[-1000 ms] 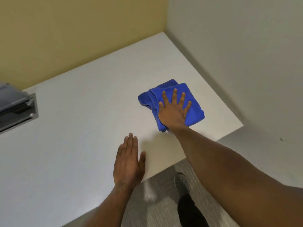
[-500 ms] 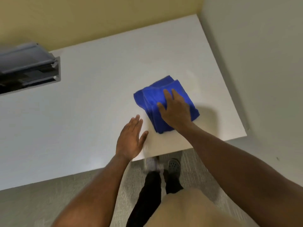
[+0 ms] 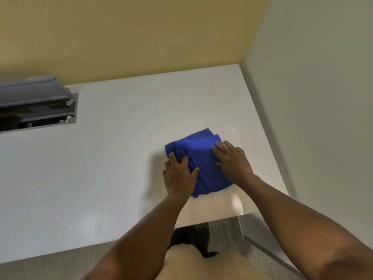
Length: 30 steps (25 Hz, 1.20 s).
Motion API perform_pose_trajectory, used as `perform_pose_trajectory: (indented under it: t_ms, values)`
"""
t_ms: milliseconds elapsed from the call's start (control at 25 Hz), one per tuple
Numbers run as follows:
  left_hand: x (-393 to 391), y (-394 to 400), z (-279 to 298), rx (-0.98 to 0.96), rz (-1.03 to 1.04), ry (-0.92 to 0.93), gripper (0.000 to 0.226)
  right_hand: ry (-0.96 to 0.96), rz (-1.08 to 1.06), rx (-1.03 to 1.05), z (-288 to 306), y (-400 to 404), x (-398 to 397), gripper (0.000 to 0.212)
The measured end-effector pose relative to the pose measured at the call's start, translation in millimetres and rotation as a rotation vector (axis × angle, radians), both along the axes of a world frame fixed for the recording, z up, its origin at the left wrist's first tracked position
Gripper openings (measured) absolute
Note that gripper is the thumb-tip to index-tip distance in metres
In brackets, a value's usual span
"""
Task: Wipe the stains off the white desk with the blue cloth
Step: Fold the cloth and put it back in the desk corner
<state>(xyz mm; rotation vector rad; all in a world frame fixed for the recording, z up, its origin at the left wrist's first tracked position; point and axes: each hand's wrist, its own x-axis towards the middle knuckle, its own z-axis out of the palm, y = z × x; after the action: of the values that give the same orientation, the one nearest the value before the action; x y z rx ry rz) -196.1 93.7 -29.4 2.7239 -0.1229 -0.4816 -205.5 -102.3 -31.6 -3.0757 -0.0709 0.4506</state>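
Observation:
A folded blue cloth (image 3: 201, 156) lies on the white desk (image 3: 105, 168), toward its right front corner. My left hand (image 3: 178, 174) rests on the cloth's left edge, fingers curled into the fabric. On the cloth's right side my right hand (image 3: 232, 160) presses down with bent fingers. Both hands touch the cloth. I cannot make out any stains on the desk surface.
An open cable box with a raised grey lid (image 3: 36, 106) is set into the desk at the far left. A yellow wall (image 3: 141, 37) runs behind the desk and a grey wall (image 3: 312, 98) along its right side. Carpet and my feet (image 3: 191, 237) show below the front edge.
My left hand has moved from the bare desk onto the cloth's left edge. The right hand's fingers have curled on the cloth. The view has tilted up.

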Motion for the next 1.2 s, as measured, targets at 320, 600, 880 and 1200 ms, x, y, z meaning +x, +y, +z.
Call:
perform_pose_trajectory:
  t_ms: [320, 600, 880, 1200]
  values:
    - [10, -3, -8, -0.155, 0.046, 0.043, 0.072, 0.000, -0.052, 0.250, -10, 0, 11, 0.045]
    - [27, -6, 2, -0.419, 0.061, 0.027, 0.042, -0.173, -0.160, 0.418, -4, 6, 11, 0.025]
    - [119, -39, 46, -0.393, -0.114, -0.132, 0.064, -0.527, -0.229, 0.322, 42, -31, 75, 0.027]
    - [256, -123, 65, -0.359, -0.134, -0.143, 0.062, -0.575, -0.481, 0.411, 71, -86, 204, 0.033]
